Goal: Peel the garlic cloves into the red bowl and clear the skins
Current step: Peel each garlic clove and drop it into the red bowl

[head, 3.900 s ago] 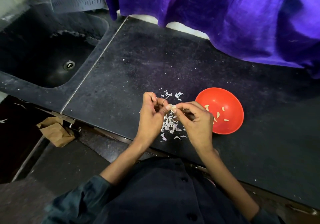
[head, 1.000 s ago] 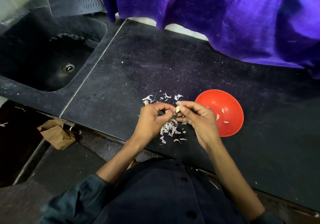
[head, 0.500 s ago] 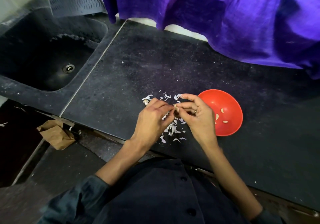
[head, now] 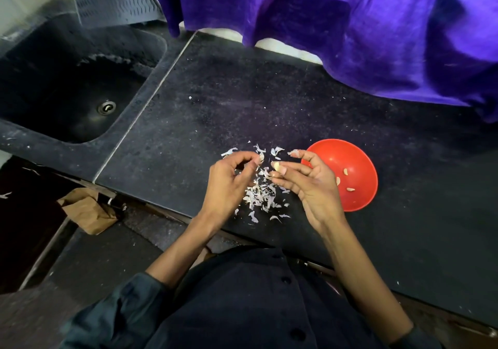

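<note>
Pinching garlic clove [head: 275, 166] in right hand [head: 310, 184] fingertips; left hand [head: 229, 181] apart, fingers curled, pinching skin scrap [head: 260, 157].

bare counter [head: 229, 106] behind skins [head: 260, 195]; red bowl [head: 358, 200] flanks right
</note>
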The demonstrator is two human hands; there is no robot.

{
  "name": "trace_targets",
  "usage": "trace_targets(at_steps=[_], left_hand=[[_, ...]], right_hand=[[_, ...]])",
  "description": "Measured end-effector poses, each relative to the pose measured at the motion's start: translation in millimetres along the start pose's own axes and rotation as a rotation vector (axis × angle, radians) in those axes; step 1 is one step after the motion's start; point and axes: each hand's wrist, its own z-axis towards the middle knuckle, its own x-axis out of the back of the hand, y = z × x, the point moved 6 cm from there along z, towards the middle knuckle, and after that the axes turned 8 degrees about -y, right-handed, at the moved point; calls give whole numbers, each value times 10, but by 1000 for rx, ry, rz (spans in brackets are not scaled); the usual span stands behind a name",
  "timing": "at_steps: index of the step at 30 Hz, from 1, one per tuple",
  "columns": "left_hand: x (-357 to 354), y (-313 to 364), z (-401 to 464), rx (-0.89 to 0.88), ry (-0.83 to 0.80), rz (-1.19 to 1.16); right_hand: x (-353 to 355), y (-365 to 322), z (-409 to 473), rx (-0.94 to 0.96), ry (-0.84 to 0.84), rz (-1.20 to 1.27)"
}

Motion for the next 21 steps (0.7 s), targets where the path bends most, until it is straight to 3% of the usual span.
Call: trace_targets(at_steps=[7,15,21], left_hand=[[3,53,86,-48,-84,27],[10,-37,172,-19,0,471],[-14,-33,202,-62,-36,480]], right_hand=[[15,61,7,-69,-33,34],[111,75,15,-53,8,-38],[122,81,24,-60,4,-55]])
